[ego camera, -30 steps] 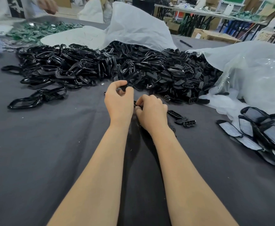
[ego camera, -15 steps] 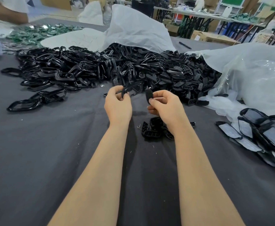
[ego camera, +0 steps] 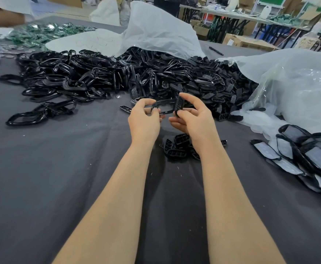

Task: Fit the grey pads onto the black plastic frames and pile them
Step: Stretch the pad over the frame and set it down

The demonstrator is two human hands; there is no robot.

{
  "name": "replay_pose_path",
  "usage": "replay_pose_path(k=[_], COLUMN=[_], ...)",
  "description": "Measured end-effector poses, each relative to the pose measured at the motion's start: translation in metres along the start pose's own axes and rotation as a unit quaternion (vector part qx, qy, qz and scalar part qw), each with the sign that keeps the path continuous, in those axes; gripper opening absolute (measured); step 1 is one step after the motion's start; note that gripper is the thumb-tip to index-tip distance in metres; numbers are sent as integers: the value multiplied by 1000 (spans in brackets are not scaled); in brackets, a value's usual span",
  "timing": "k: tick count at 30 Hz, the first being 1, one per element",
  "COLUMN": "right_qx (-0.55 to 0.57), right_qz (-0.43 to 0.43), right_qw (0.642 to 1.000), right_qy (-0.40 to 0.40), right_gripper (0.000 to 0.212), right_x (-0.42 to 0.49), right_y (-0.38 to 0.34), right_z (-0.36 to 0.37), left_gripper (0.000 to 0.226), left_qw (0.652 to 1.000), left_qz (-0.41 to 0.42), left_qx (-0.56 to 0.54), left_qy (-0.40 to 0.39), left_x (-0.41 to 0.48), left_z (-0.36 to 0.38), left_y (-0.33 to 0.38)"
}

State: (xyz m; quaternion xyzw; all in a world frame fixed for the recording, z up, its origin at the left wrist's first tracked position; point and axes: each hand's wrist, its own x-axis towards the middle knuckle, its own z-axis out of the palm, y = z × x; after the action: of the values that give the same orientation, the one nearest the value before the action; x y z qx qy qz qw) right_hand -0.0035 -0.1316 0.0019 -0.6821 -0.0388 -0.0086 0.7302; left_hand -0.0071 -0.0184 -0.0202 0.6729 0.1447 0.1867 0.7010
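Grey cloth counter (ego camera: 41, 168): left hand (ego camera: 143, 121) pinches a black oval plastic frame (ego camera: 167, 101), right hand (ego camera: 195, 119) pinches a small black slotted insert (ego camera: 180, 105); best squared to the opening before pressing.

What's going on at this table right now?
A person is assembling parts over a dark table. The left hand pinches a black frame; the right hand holds a small black slotted piece at its end. A heap of loose frames lies beyond, and frames with grey pads are piled at the right.
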Motion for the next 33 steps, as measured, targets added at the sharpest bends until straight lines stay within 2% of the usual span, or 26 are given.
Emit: replay_pose_path(k=[8,14,18,22,24,28,33], right_qx=[7,50,21,-44,-78,-77,-75], right_qz=[12,0,-20,-45,-64,-71,-72], right_qw=[999,998,999,994,990,990,988], right_qy=[30,38,39,93,103,90,113], right_gripper=[13,15,23,11,13,9,6], right_x=[2,2,2,4,5,5,6], right_y=[3,1,1,6,8,10,13], right_z=[-1,-1,-3,-4,-3,0,-1], left_gripper=[27,33,30,30,31,29,25], left_qw=[1000,999,999,999,999,999,996], left_qz=[1,14,18,26,30,29,20], left_qx=[10,27,36,37,38,22,3], left_qy=[-6,-13,-10,-11,-18,-38,-90], left_x=[-2,-6,-5,-5,-5,-4,-3], left_z=[0,0,0,1,1,2,2], left_y=[1,5,4,4,5,6,7])
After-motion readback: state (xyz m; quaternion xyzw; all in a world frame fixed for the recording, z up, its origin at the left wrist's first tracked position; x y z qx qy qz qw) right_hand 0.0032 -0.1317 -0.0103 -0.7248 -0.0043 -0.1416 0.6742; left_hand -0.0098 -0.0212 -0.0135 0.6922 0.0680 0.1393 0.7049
